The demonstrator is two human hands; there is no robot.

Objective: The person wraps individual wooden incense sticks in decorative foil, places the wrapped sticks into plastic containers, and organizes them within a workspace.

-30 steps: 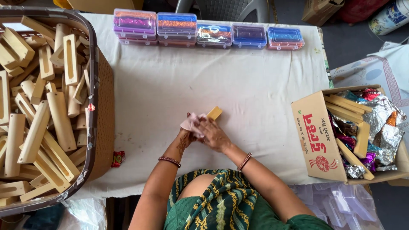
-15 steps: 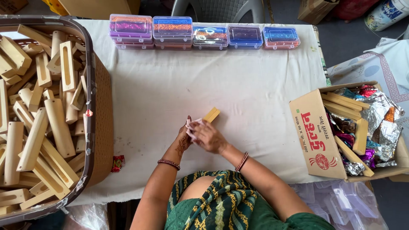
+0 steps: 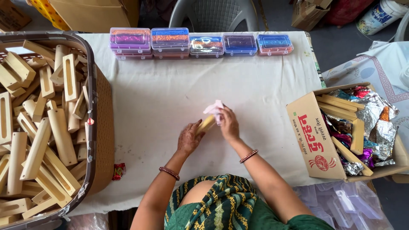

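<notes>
The left hand [image 3: 189, 138] grips the lower end of a pale wooden block [image 3: 206, 124], tilted above the white tablecloth [image 3: 162, 102]. The right hand [image 3: 228, 124] pinches a pink cloth [image 3: 214, 107] against the block's upper end. Left of the block sits a basket [image 3: 100, 127] of similar blocks; right, a cardboard box [image 3: 315, 136]. A loose left grip could let the block slip down onto the tablecloth.

- Bench [image 3: 170, 102]: basket [image 3: 100, 127] of wooden blocks [image 3: 38, 127] at left edge.
- Row of five lidded boxes [image 3: 200, 42] along far edge.
- Carton [image 3: 315, 136] of foil wrappers [image 3: 375, 123] at right.
- Both hands at centre, near edge.
</notes>
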